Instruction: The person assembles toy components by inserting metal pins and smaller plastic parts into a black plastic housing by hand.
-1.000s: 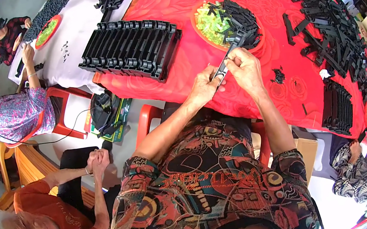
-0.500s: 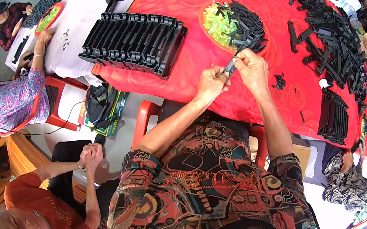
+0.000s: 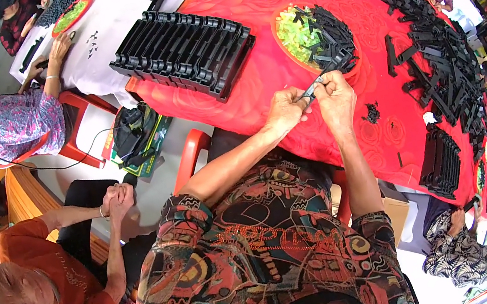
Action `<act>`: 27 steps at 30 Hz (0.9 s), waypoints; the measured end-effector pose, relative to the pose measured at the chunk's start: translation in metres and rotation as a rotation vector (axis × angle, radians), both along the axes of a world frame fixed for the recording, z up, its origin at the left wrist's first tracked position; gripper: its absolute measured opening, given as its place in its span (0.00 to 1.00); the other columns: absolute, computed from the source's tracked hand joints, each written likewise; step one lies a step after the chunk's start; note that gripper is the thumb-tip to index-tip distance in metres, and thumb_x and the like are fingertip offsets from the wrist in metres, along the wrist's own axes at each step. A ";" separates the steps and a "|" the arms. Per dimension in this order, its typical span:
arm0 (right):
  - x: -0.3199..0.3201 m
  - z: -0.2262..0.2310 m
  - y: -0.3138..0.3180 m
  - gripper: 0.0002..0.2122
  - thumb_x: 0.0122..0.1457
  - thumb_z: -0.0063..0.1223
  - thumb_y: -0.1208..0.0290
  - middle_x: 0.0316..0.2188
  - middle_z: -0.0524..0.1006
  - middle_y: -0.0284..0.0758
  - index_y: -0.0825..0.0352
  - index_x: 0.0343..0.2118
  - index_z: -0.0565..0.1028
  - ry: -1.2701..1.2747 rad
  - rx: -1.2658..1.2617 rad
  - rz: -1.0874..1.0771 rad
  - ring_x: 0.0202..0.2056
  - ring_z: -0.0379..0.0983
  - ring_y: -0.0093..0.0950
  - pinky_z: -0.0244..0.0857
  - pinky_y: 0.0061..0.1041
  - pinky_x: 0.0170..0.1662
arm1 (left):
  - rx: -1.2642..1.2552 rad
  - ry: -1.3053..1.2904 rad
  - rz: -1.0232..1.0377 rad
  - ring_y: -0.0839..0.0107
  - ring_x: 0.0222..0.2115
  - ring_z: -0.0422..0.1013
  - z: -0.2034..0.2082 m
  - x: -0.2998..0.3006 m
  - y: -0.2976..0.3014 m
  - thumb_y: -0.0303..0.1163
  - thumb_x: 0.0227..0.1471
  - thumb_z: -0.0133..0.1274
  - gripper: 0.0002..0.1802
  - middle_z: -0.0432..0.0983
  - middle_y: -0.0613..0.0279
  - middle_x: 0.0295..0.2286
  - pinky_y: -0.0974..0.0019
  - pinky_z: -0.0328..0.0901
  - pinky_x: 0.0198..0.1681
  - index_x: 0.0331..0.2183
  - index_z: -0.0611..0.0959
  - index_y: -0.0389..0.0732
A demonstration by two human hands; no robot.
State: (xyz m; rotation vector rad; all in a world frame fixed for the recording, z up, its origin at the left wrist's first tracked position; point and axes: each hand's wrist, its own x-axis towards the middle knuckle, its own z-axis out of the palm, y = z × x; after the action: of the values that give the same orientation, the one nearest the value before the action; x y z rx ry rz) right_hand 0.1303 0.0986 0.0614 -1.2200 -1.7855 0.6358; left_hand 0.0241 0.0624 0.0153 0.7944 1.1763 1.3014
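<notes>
A slim black plastic strip (image 3: 311,90) spans the gap between my two hands, just over the near edge of the red table. My left hand (image 3: 285,110) is closed on its lower end with thumb and fingers. At the upper end my right hand (image 3: 336,96) pinches it, hiding part of it. Just beyond my right hand lies a round orange tray (image 3: 287,53). Yellow-green small pieces (image 3: 296,32) fill its left side, and black plastic parts (image 3: 335,40) its right.
A rack-like block of black plastic trays (image 3: 181,49) stands left on the red tablecloth (image 3: 257,4). Loose black strips (image 3: 444,63) are heaped along the right, near a smaller black stack (image 3: 440,163). A seated person (image 3: 62,282) is at my left; others sit around the tables.
My right hand has shifted slightly, and the strip between my hands shows less of its length. Both hands still grip it. The whole view has moved a little.
</notes>
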 end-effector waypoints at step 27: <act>0.009 -0.010 -0.025 0.05 0.45 0.53 0.75 0.13 0.62 0.34 0.66 0.24 0.69 -0.066 0.133 -0.066 0.14 0.59 0.26 0.54 0.27 0.19 | 0.300 0.711 0.202 0.52 0.19 0.70 0.004 -0.002 -0.023 0.36 0.45 0.51 0.10 0.71 0.50 0.17 0.55 0.61 0.21 0.26 0.75 0.38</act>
State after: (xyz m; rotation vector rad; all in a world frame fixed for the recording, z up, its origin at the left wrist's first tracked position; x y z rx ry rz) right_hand 0.1394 0.0738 0.0517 -1.2163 -1.8038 0.4364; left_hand 0.0217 0.0392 0.0197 1.4664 1.6678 1.4261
